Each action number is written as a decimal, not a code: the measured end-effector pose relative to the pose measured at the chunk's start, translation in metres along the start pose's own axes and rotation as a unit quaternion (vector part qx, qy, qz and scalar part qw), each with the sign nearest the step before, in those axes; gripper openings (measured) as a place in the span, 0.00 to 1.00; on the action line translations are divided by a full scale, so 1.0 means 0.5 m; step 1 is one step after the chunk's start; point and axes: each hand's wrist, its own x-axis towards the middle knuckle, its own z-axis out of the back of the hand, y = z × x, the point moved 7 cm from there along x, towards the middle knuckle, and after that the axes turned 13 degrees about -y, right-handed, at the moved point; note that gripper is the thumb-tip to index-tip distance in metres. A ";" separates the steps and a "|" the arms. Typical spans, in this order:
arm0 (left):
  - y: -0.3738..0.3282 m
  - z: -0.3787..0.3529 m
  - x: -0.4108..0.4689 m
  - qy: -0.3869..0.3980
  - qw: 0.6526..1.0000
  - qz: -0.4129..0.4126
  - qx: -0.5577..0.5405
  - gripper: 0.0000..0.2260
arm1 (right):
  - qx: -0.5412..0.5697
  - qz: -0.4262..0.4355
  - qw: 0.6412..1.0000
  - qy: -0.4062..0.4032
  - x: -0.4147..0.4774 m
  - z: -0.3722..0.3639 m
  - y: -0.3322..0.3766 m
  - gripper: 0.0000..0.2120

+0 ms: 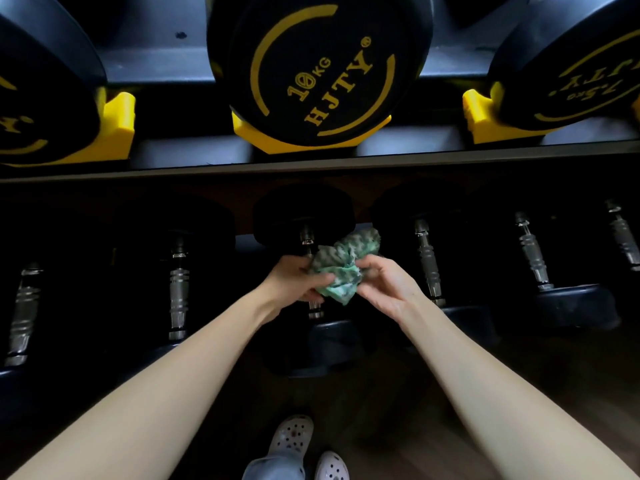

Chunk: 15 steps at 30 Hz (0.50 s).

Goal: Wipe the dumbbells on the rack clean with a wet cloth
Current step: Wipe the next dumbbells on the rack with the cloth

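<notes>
cloth over mid dumbbell's bar, lower tier
cloth was bunched betw. both hands, right on the chrome handle of the middle dumbbell. handle's long axis ran straight away from the person: near head low in view, far head tucked under the upper shelf. left hand gripped the cloth's left side, fingers curled, and was nearest the bar. right hand pinched the rt edge, just beside. next wipe prob. goes along that axis, w/ the left hand leading.

Matt black dumbbell heads, ribbed shiny metal handles — crumpled green cloth
</notes>
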 end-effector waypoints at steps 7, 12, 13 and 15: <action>-0.025 0.059 0.073 -0.100 0.993 -0.052 -0.037 0.08 | -0.201 0.136 0.970 0.003 0.035 -0.036 0.047 0.14; 0.012 0.082 0.137 -0.218 0.973 -0.076 -0.003 0.09 | -0.316 0.298 0.883 -0.180 0.094 -0.038 0.083 0.14; 0.034 0.088 0.145 -0.243 0.968 -0.054 -0.011 0.08 | -0.363 0.319 0.851 -0.205 0.108 -0.037 0.077 0.14; 0.089 0.099 0.159 -0.298 0.950 0.043 -0.083 0.07 | -0.443 0.338 0.801 -0.217 0.132 -0.041 0.049 0.17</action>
